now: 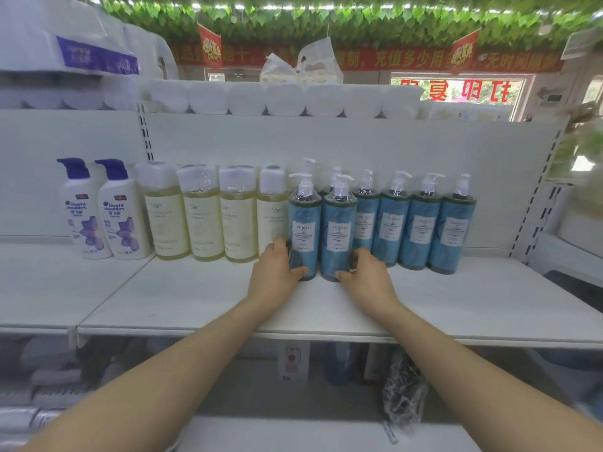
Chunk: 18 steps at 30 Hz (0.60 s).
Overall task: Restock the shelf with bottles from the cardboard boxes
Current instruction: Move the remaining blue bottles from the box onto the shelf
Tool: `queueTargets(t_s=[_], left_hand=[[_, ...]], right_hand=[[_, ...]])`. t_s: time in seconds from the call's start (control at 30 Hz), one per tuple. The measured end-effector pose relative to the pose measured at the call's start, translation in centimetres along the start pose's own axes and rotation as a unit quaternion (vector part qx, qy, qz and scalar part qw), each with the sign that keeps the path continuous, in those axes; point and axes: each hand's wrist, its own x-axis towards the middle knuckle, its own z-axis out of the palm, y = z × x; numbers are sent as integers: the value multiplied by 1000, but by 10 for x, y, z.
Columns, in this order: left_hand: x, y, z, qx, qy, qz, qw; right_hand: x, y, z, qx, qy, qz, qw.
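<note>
head view: the left hand [275,272] curls round the foot of a blue pump bottle [305,223], thumb in front. the right hand [367,277] grips the neighbouring blue bottle [337,230] likewise. both stand upright, side by side, on the white shelf [456,298], slightly nearer its front edge than the row of blue bottles [421,230] by the back panel, just right of the pale yellow bottles [202,220].

Fake green leaves [326,24] with little lights [274,7] run way above the grip, red banner [408,58] under them, bright window [456,91] up and right of it.
</note>
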Motion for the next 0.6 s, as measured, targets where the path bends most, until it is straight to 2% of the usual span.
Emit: queueTargets(t_s=[0.27, 0.47, 0.6], left_hand=[[-34, -6, -32, 73, -8, 27, 997], [-84, -26, -84, 165, 28, 82, 982], [-126, -47, -110, 181, 40, 123, 975]], right_hand=[[-38, -20, -8, -87, 6, -32, 996], [-97, -81, 12, -186, 35, -107, 976], [-142, -119, 40, -184, 61, -143, 971]])
